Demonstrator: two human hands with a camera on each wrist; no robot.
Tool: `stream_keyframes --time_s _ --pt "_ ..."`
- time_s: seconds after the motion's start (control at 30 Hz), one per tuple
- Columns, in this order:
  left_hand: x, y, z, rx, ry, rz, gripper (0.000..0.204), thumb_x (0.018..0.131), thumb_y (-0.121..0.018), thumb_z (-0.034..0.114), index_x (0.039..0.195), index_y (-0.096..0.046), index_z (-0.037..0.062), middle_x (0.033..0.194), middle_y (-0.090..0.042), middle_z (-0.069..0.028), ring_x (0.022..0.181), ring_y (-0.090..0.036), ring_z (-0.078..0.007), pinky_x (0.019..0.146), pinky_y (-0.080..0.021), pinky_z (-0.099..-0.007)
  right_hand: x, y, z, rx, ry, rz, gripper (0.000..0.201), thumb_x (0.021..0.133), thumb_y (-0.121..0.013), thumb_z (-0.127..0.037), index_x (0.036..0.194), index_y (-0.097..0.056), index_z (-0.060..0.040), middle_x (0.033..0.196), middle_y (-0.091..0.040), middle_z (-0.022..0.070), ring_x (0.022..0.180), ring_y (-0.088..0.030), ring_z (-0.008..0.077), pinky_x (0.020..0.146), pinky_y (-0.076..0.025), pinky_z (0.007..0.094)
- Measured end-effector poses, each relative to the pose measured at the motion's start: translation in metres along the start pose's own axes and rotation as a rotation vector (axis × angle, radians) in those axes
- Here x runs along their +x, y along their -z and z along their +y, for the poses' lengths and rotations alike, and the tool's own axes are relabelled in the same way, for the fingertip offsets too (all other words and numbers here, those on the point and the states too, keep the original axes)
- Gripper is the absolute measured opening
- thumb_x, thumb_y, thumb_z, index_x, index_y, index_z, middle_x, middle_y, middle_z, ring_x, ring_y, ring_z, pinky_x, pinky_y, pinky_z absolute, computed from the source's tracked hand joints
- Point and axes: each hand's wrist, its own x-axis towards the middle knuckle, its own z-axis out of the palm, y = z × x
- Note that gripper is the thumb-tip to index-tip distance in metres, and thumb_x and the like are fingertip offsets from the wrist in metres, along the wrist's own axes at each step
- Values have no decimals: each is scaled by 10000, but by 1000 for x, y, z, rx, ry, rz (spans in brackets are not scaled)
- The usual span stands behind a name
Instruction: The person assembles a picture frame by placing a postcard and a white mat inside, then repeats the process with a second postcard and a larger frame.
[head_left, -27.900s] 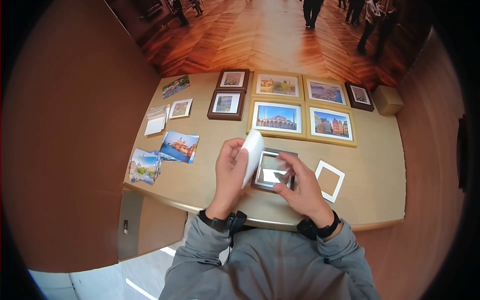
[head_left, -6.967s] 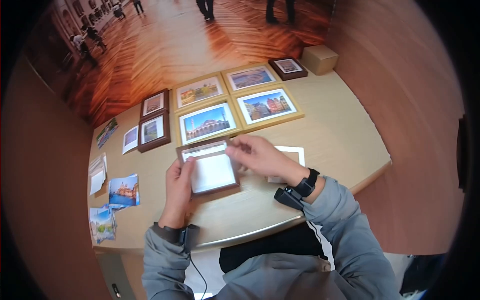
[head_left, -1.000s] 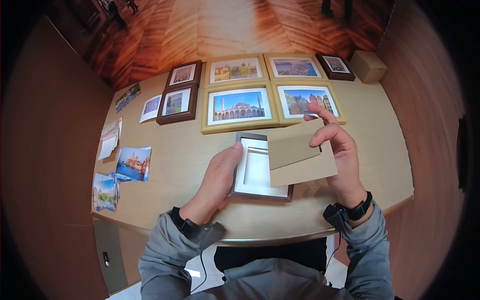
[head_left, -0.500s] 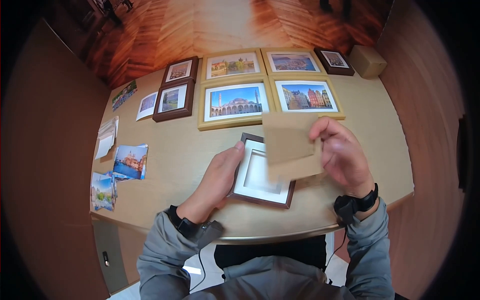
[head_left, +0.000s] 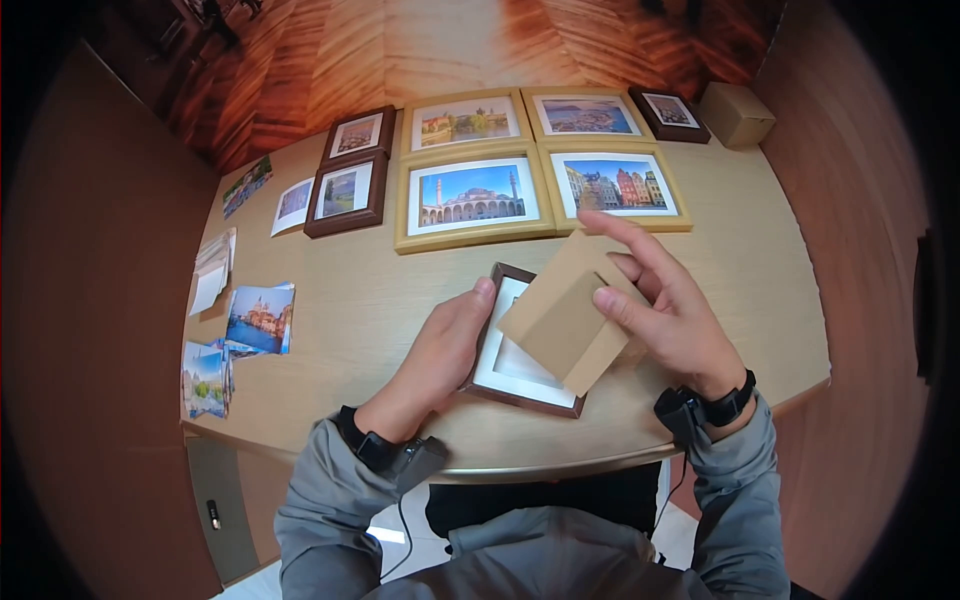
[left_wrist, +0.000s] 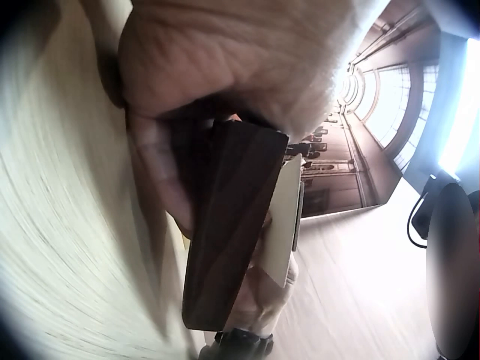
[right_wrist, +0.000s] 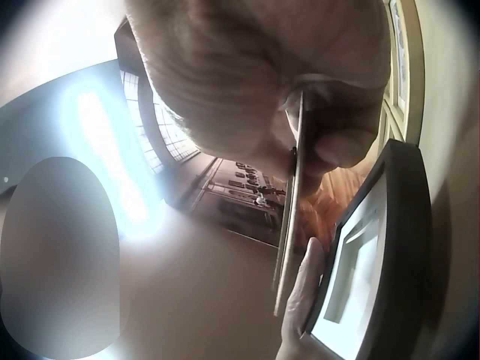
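Observation:
My left hand [head_left: 440,345] grips the left side of a dark brown picture frame [head_left: 535,402], thumb on its rim. The frame is tilted above the table, its open back toward me, with a white mat [head_left: 493,352] inside. In the left wrist view the frame's dark side [left_wrist: 232,232] fills the palm. Between thumb and fingers, my right hand [head_left: 675,315] pinches a tan backing board [head_left: 560,315] with a stand flap. The board slants over the frame's right part and hides it. In the right wrist view, a gap separates the board [right_wrist: 289,225] from the frame [right_wrist: 401,247].
Several yellow frames [head_left: 545,200] and dark brown frames [head_left: 378,195] with pictures lie along the back. A cardboard box [head_left: 738,115] stands back right. At left are photo stacks [head_left: 260,318], white papers [head_left: 212,275] and loose prints [head_left: 292,205]. The table's front edge [head_left: 560,465] is near me.
Over the last second the backing board turns in my right hand and slants over the frame. Earlier a white mat lay on the table at right; now one is inside the frame.

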Motion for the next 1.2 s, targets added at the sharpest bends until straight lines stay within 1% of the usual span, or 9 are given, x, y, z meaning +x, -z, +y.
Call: stream_keyframes --time_s 0.1,0.27,0.4,0.5,0.67,0.93,1.03,1.1,1.2 --pt "0 -1 3 15 -6 -3 601 1165 -377 457 1247 -680 -56 1088 -732 -98 960 -664 -124 879 -537 -290 -1 -1 7 88 -64 -22 478 1029 -642 -39 1485 -499 -42 1326 -679 104 1234 -628 166 1041 -498 327" --pt "-3 -2 3 6 3 -32 615 1156 -397 487 1263 -671 -54 1120 -725 -99 1000 -660 -125 898 -534 -292 6 -3 19 -376 198 -148 461 971 -682 -43 1423 -590 -38 1262 -711 132 1207 -671 226 1005 -522 345" --pt "-6 -2 2 -24 -28 -63 618 1138 -450 508 1314 -636 -54 1159 -714 -100 1027 -655 -123 903 -537 -286 6 -10 22 -364 213 -132 443 935 -725 -66 1371 -647 -52 1201 -714 142 1125 -687 284 979 -537 351" --pt "-4 0 -2 -40 -57 -78 577 1125 -514 470 1334 -619 -58 1166 -712 -100 1042 -656 -123 913 -542 -288 5 -12 17 -644 159 -105 482 873 -812 -76 1342 -700 -54 1220 -708 139 1141 -657 293 1027 -504 373" --pt "-5 -4 1 -31 -73 -74 469 1109 -597 350 1342 -614 -57 1182 -713 -103 1053 -667 -128 925 -551 -298 10 -19 20 -891 595 141 469 775 -881 -142 1215 -733 -76 1247 -665 135 1152 -619 362 980 -525 427" --pt "-4 -1 5 -293 -162 87 345 1127 -528 218 1342 -618 -37 1233 -723 -128 1076 -712 -162 941 -572 -303 6 -16 29 -792 556 341 358 878 -790 -78 1217 -691 -22 1283 -648 159 1105 -657 314 903 -564 370" --pt "-4 0 5 -309 -204 135 339 1135 -505 210 1354 -604 -28 1261 -717 -122 1108 -704 -163 967 -564 -308 3 -21 36 -531 345 433 345 939 -762 -108 1251 -659 -5 1186 -681 131 1010 -679 223 818 -567 326" --pt "-3 -2 3 -331 -228 163 345 1137 -503 215 1366 -596 -26 1273 -714 -117 1122 -697 -159 977 -559 -309 1 -18 39 -260 -55 145 297 1005 -722 -150 1229 -635 25 1061 -693 81 888 -668 136 750 -555 282" --pt "-4 -3 -1 -294 -297 132 362 1132 -523 265 1361 -591 -7 1273 -706 -115 1112 -699 -161 966 -573 -327 1 -26 33 -36 -263 52 266 1036 -698 -173 1177 -630 42 944 -675 36 751 -621 70 683 -534 254"
